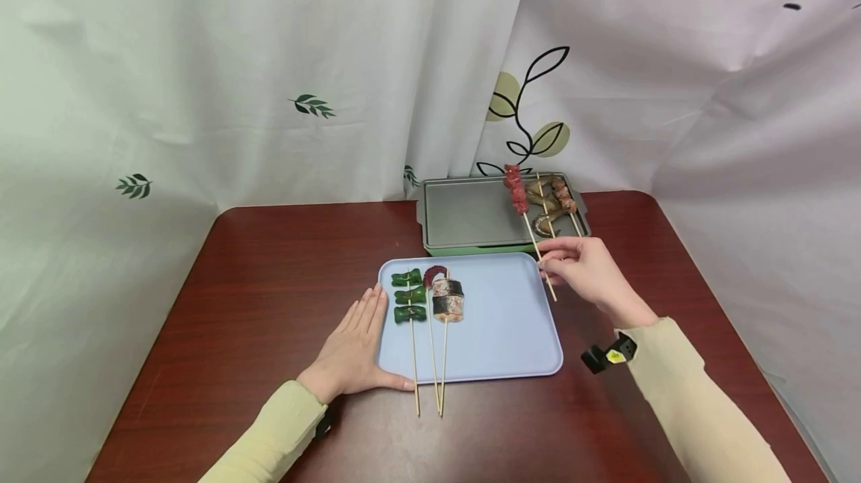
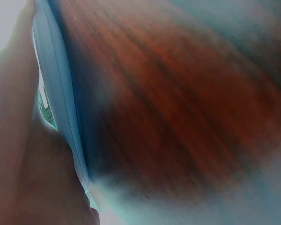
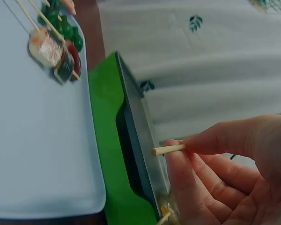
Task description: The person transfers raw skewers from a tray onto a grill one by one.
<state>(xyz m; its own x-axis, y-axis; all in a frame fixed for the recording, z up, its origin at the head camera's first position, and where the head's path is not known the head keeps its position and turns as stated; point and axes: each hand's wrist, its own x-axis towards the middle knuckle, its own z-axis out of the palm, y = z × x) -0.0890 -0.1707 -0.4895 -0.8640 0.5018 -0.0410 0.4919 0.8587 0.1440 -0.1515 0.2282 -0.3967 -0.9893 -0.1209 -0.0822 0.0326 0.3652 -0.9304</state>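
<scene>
My right hand [image 1: 584, 268] pinches the stick of a red meat skewer [image 1: 516, 190] between thumb and fingers; its meat end overlaps the grill pan [image 1: 464, 210] in the head view. In the right wrist view the stick's blunt end [image 3: 168, 149] pokes out past the fingertips. Fingers straight, my left hand [image 1: 355, 348] rests along the left edge of a pale blue tray [image 1: 504, 333], its thumb near the front rim. On the tray lie a green pepper skewer [image 1: 409, 295], a dark red tentacle skewer [image 1: 433, 272] and a fish skewer [image 1: 448, 299], sticks overhanging the front.
Behind the tray stands the grey pan with its green base [image 3: 107, 140]. At its right end lie a brown shrimp-like skewer [image 1: 546, 215] and a small meat skewer [image 1: 563, 194]. A white patterned curtain [image 1: 336, 57] hangs behind the dark red wooden table [image 1: 269, 281].
</scene>
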